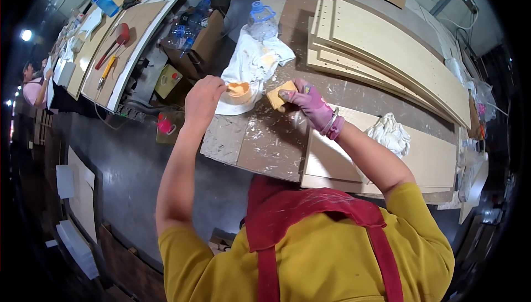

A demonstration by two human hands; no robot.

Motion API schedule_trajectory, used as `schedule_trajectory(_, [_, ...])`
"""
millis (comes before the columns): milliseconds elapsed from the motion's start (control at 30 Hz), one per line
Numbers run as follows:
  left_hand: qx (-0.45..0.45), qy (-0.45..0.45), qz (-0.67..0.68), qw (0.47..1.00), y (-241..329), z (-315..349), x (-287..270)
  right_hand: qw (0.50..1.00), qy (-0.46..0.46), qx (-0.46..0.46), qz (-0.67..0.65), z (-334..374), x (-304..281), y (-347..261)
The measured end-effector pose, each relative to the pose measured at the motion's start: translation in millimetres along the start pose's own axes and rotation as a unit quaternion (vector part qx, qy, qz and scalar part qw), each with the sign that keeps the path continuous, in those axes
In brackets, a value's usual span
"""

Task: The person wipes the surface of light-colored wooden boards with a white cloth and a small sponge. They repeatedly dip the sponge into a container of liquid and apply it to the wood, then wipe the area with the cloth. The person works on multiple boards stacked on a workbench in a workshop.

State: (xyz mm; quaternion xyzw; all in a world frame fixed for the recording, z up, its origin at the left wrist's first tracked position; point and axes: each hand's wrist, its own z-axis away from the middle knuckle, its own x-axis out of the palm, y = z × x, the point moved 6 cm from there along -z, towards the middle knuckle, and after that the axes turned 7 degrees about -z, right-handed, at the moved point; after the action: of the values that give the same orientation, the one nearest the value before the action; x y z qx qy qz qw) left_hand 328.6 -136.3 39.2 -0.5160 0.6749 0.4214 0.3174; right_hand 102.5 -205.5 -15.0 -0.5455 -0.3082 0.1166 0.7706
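Observation:
My left hand, bare, is at the rim of a small round tub holding orange-tan paste. Its fingers are pinched together; what they grip, if anything, is hidden. In a stained pink-purple glove, my right hand holds a yellow sponge-like block just to the right of the tub, over the table. Under and behind the tub spreads a white cloth with yellowish stains. Below my right forearm lies a pale wooden board, and a crumpled white rag rests on it.
Stacked pale boards with drilled holes fill the table's far right. A clear bottle with a blue cap stands behind the cloth. On a bench at left lie a red mallet and a yellow-handled tool. A person is at far left.

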Motion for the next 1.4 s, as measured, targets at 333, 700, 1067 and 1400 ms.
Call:
schedule_trajectory(333, [-0.238, -0.08, 0.259, 0.933, -56.0, -2.2, 10.5, 0.854, -0.002, -0.23, 0.467, -36.6, 65.0, -34.7])
schedule_trajectory(700, [-0.293, -0.085, 0.328, 0.894, -68.3, 4.5, 7.9, 0.782, -0.038, -0.257, 0.566, -44.7, 87.1, -24.5])
schedule_trajectory(1067, [-0.236, -0.047, 0.227, 0.944, -42.4, 3.1, -19.2, 0.993, 0.036, -0.003, 0.111, -62.0, 41.3, -5.4])
schedule_trajectory(1400, [-0.178, -0.004, 0.174, 0.968, -16.9, -1.3, -27.5, 0.997, 0.009, -0.033, 0.065, -59.3, 47.8, 1.0])
